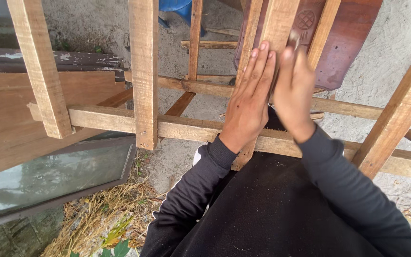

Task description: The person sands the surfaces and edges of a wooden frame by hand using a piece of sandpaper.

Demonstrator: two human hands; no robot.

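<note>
Pale rough-sawn timber upright [276, 28] stands in the frame, sandwiched between your palms: left hand [248, 102] flat, fingers released; right hand [295, 90] flat opposite, steadying it above the horizontal wooden rail [186, 128].

**Around the long crosswise rail**

The crosswise rail [191, 128] is running from left to right across the frame of slats. A slat [144, 71] is crossing over it left of the middle, and another slat [41, 71] is lying further left. Right of the middle, the left hand [249, 102] is resting flat on a slat [274, 24] that is passing over the rail, with the right hand [295, 93] just beside it. A carved panel [343, 43] is lying behind that slat. A glass pane [48, 178] is lying on the ground below the rail's left end, with planks [29, 104] behind it.
</note>
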